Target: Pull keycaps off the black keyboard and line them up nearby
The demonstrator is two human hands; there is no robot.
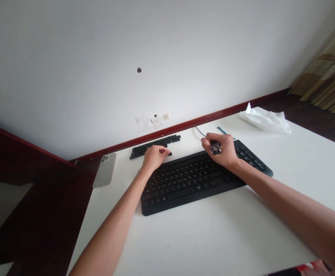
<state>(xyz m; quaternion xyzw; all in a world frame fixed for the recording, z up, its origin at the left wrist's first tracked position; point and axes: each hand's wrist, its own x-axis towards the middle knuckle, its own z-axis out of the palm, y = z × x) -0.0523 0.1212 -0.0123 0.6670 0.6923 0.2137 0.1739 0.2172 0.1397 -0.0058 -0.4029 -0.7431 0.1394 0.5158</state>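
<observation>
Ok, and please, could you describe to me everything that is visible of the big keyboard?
The big keyboard is black, apparently plastic, wide and low, with rounded corners and rows of dark keys, many with pale marks. It lies face up on the white table, slanted, its right end farther away. The right hand, gripping a dark object, covers part of its upper right; the left hand is at its far left edge. Whether either touches it is unclear.

White table: black keyboard, black keycaps, phone, white bag, thin blue strip.
</observation>
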